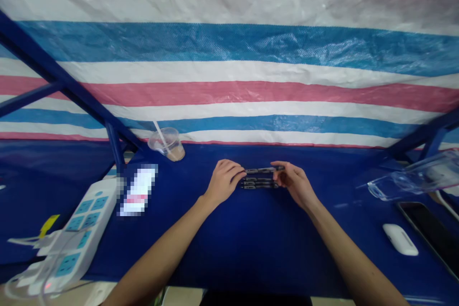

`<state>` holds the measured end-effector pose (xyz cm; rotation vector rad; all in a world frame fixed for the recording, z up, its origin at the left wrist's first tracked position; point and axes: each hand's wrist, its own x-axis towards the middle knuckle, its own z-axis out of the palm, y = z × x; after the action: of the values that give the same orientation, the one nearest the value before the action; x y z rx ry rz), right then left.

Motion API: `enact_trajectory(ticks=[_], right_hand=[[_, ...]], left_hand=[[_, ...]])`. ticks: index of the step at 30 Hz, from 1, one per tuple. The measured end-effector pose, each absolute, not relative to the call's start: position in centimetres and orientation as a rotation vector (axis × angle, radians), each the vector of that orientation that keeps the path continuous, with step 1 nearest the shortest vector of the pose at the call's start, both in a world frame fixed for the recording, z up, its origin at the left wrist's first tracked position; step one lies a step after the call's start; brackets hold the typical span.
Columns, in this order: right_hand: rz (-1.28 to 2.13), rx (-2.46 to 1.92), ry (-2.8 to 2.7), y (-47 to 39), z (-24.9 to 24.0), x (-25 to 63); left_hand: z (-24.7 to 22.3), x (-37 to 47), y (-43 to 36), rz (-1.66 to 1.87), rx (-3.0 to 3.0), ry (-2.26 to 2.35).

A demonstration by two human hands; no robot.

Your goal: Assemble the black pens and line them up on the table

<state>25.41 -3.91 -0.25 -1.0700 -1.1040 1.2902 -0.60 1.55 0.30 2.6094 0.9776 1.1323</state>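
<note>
Blue tabletop (251, 239) against a striped tarp (229, 57). One dark pen (263, 169) is pinched at its ends by the left hand (224, 181) and right hand (294, 182), just above two more pens (260, 184) lying on the cloth. A plastic cup (167, 143) is seen behind left.

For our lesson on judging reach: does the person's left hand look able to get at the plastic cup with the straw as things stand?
Probably yes. The plastic cup stands on the blue table beyond and left of the left hand, with only bare cloth between them. But that hand is pinching a pen together with the right hand.
</note>
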Motion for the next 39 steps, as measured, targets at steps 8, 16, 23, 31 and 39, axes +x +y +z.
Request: enact_trajectory(ticks=[8,16,23,31,39], right_hand=[[0.516,-1.406,-1.581,-1.4,-2.4,26.8],[0.272,-1.438,-1.745,-0.1,-4.6,26.6],[0.236,-1.507,-1.77,-0.2,-4.8,26.6],[0.112,-1.262,-1.939,-3.2,-2.2,25.6],[0.112,-1.147,-2.183,-4.5,-1.8,24.3]], left_hand=[[-0.6,-0.9,3.6,1.041,2.619,1.15],[-2.0,-1.6,4.3,0.848,2.638,1.152],[-1.6,-1.7,3.9,0.691,2.574,1.232],[-0.6,-1.7,3.0,0.858,2.516,1.182],[0.0,-0.5,1.3,0.964,2.662,0.825]])
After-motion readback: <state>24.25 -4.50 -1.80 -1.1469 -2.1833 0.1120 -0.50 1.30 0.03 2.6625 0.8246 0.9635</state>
